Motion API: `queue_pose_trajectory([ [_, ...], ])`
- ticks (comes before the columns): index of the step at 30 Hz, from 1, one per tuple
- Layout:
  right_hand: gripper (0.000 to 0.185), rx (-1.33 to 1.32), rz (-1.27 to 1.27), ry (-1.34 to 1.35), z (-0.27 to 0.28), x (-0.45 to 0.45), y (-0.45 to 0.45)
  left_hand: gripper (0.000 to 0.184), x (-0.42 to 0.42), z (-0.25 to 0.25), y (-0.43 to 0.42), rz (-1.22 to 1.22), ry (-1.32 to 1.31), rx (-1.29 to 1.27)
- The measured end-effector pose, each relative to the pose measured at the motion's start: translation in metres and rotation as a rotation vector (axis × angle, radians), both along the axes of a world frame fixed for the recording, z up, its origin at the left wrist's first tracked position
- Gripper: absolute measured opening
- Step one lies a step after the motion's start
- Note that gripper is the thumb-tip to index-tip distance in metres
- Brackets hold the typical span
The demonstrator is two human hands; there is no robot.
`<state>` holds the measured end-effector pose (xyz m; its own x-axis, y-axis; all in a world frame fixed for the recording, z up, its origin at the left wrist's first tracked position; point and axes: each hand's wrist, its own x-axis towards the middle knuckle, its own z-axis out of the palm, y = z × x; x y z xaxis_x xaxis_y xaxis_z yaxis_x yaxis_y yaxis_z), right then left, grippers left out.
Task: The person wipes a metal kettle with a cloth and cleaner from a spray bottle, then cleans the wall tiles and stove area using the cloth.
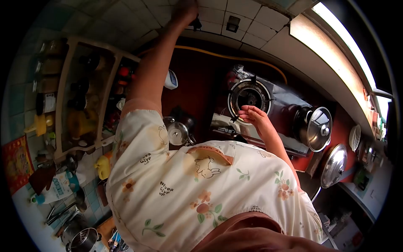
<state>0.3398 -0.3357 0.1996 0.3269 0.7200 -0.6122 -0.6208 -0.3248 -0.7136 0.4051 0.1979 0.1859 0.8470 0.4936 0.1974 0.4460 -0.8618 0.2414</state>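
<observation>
A gas stove [280, 94] stands on the dark red desk [191, 77], with a bare round burner [233, 101] at its left end. At its right end is a dark pot [301, 122] with a shiny lid [317, 126]. Further right and nearer, a second large metal lid [334, 166] stands tilted, and a pale basket [355, 137] sits beyond it. To the left of the stove, well apart from the burner, is a small metal pot [178, 133] with a clear lid, just beside the shirt [201, 180]. A yellow hose [233, 55] curves along the far edge of the desk, behind the stove. On the left wall, a rack [64, 94] holds jars and bottles. The left arm crosses in front of the rack's right end and the far left part of the desk, hiding some of both.

The right hand [256, 117] is over the near right edge of the burner, fingers nearly straight and close together, half spread and holding nothing; whether it touches the burner I cannot tell. The left hand [184, 13] is up at the far tiled wall [210, 17], beside a small black fitting [196, 24]. It is too dark there to tell how far that hand is open, or whether it grips the fitting.
</observation>
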Motion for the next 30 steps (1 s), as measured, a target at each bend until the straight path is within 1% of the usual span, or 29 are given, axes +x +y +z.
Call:
queue_pose_trajectory([
  [1,0.033,-0.027,0.000,-0.004,0.003,-0.002,0.001,0.031,-0.037,0.123,-0.048,0.211,-0.197,-0.334],
  [2,0.033,-0.027,-0.001,-0.001,0.006,-0.004,0.001,0.040,-0.027,0.108,-0.011,0.442,-0.272,-0.340],
  [3,0.033,-0.019,-0.006,-0.005,0.009,-0.004,0.002,0.042,-0.035,0.097,0.034,0.503,-0.366,-0.244],
  [4,0.033,-0.009,-0.012,-0.008,0.010,-0.004,0.004,0.044,-0.045,0.094,0.062,0.560,-0.459,-0.145],
  [5,0.033,-0.011,-0.019,-0.010,0.011,-0.004,0.004,0.044,-0.058,0.097,0.077,0.604,-0.540,-0.112],
  [6,0.033,-0.005,-0.024,-0.006,0.012,-0.005,0.004,0.044,-0.073,0.091,0.082,0.622,-0.606,-0.175],
  [8,0.033,-0.016,-0.039,0.015,0.013,-0.006,0.003,0.044,-0.100,0.069,0.085,0.654,-0.754,-0.378],
  [12,0.032,-0.007,-0.031,0.073,0.004,-0.006,0.003,0.044,-0.112,0.006,0.056,0.646,-0.955,-0.959],
  [14,0.032,-0.024,-0.012,0.054,0.006,-0.004,0.008,0.044,-0.102,-0.002,0.038,0.585,-0.963,-1.148],
  [15,0.031,-0.025,-0.013,0.042,0.006,-0.003,0.010,0.042,-0.097,0.012,0.019,0.564,-0.943,-1.270],
  [16,0.031,-0.028,-0.013,0.041,0.005,-0.001,0.012,0.042,-0.094,0.015,0.022,0.565,-0.943,-1.273],
  [18,0.031,-0.026,-0.027,0.029,0.006,0.003,0.016,0.036,-0.090,0.020,0.027,-0.124,-0.514,-1.338],
  [19,0.032,-0.033,-0.028,0.034,0.003,0.005,0.016,0.036,-0.087,0.031,0.025,-0.124,-0.515,-1.340],
  [21,0.031,-0.033,-0.028,0.041,-0.002,0.009,0.019,0.031,-0.084,0.046,0.020,-0.104,-0.274,-1.203],
  [22,0.031,-0.032,-0.027,0.050,-0.005,0.009,0.020,0.031,-0.084,0.042,0.024,-0.098,-0.268,-1.207],
  [24,0.030,-0.034,-0.013,0.049,-0.010,0.010,0.025,0.033,-0.083,0.032,0.036,-0.194,-0.263,-1.125],
  [25,0.030,-0.036,-0.005,0.048,-0.012,0.011,0.027,0.033,-0.078,0.021,0.046,-0.192,-0.266,-1.119],
  [27,0.030,-0.038,-0.002,0.051,-0.013,0.011,0.030,0.034,-0.073,-0.008,0.055,-0.036,-0.383,-1.133],
  [28,0.030,-0.031,-0.002,0.041,-0.009,0.011,0.033,0.034,-0.079,0.008,0.036,-0.035,-0.377,-1.136],
  [29,0.030,-0.024,-0.003,0.032,-0.006,0.010,0.033,0.035,-0.088,0.026,0.011,0.096,-0.454,-1.125],
  [30,0.030,-0.023,-0.006,0.034,-0.004,0.010,0.030,0.036,-0.089,0.031,0.004,0.159,-0.493,-1.115],
])
